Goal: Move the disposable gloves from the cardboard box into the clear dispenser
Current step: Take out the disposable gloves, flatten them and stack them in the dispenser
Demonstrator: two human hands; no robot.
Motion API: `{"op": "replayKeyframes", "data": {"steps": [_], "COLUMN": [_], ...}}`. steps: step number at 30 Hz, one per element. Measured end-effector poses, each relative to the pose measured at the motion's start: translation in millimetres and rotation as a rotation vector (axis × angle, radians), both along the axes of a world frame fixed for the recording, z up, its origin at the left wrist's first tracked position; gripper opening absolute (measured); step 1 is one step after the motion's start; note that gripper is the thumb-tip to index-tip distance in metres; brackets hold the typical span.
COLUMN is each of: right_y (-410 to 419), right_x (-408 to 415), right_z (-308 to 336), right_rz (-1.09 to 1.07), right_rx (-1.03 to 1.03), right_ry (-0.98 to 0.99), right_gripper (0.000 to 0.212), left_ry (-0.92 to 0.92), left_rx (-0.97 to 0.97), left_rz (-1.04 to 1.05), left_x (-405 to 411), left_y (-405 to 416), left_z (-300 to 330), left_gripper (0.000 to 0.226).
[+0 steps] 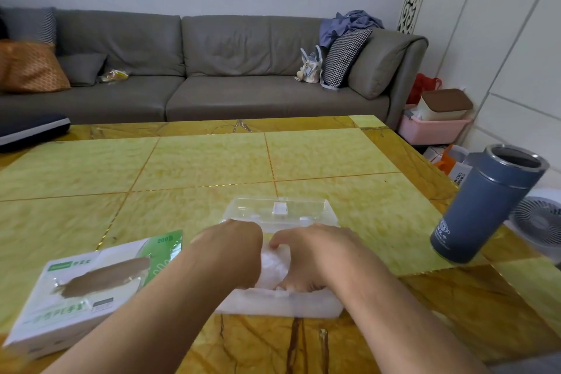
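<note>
Only "200" reads on your cardboard box [91, 285], and both your left hand [233, 249] and right hand [312, 255] clutch the gloves [273, 264] inside the clear dispenser [279, 304], fingertips hidden.

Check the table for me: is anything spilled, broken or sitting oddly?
Nothing is spilled or visibly broken. The flask stands open near the table's right edge; its lean looks like lens distortion. Both hands, left and right, press the gloves into the dispenser.

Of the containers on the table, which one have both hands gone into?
The clear plastic dispenser nearest the camera: both hands press the gloves into it. The white-and-green cardboard box lies untouched beside it; the blue tumbler stands apart.
</note>
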State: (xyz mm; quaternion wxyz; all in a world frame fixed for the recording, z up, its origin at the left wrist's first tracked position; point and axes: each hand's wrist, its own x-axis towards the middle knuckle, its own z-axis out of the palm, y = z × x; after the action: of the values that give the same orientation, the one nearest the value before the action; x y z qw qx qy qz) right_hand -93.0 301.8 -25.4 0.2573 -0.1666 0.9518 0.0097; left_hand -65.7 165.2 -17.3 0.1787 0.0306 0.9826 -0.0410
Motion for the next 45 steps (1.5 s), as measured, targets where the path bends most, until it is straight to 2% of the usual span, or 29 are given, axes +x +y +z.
{"op": "replayKeyframes", "data": {"steps": [5, 9, 13, 15, 18, 24, 28, 30, 31, 32, 35, 37, 39, 40, 42, 45], "right_y": [1, 0, 10, 14, 9, -8, -3, -1, 0, 1, 1, -7, -27, -37, -56, -89], "right_x": [4, 4, 12, 17, 16, 0, 5, 10, 13, 18, 39, 51, 64, 70, 83, 91], "right_z": [3, 1, 5, 6, 6, -5, -7, -5, -3, -1, 16, 28, 33, 32, 24, -5], "right_rz": [0.008, 0.017, -0.043, -0.087, -0.111, -0.090, -0.133, -0.151, -0.156, -0.169, -0.170, -0.141, -0.091, -0.030, 0.147, 0.366], "right_rx": [0.027, 0.027, -0.110, -0.097, -0.041, 0.080, 0.072, 0.050, 0.035, 0.021, -0.028, -0.061, -0.164, -0.231, -0.358, -0.404], "right_ry": [0.021, 0.022, 0.047, 0.076, 0.079, -0.013, 0.038, 0.080, 0.104, 0.133, 0.309, 0.469, 0.581, 0.626, 0.646, 0.501], "right_gripper": [0.072, 0.073, 0.079, 0.065, 0.016, 0.002, 0.020, 0.014, 0.008, 0.012, 0.020, 0.025, 0.034, 0.037, 0.043, 0.057], "left_ry": [-0.144, -0.197, -0.183, -0.175, -0.164, -0.154, -0.121, -0.036, 0.020, 0.080, 0.297, 0.427, 0.528, 0.544, 0.457, 0.216], "left_rx": [0.014, 0.023, -0.006, -0.020, -0.019, 0.002, 0.105, 0.156, 0.168, 0.186, 0.351, 0.437, 0.423, 0.359, 0.216, 0.147], "left_rz": [0.041, 0.060, 0.035, 0.022, 0.031, 0.054, 0.058, 0.061, 0.059, 0.058, 0.039, 0.047, 0.189, 0.263, 0.359, 0.305], "left_x": [-9, -13, -12, -12, -10, -5, 1, 11, 17, 24, 42, 51, 58, 62, 70, 80], "left_y": [9, 9, 14, 15, 14, 12, 7, 0, -4, -7, -19, -35, -65, -83, -118, -151], "left_z": [-6, -6, -12, -15, -17, -12, -7, -2, 1, 3, 10, 13, 12, 9, -2, -24], "left_gripper": [0.015, 0.018, 0.029, 0.030, 0.032, 0.029, 0.013, 0.009, 0.014, 0.020, 0.021, 0.029, 0.019, 0.010, 0.015, 0.026]}}
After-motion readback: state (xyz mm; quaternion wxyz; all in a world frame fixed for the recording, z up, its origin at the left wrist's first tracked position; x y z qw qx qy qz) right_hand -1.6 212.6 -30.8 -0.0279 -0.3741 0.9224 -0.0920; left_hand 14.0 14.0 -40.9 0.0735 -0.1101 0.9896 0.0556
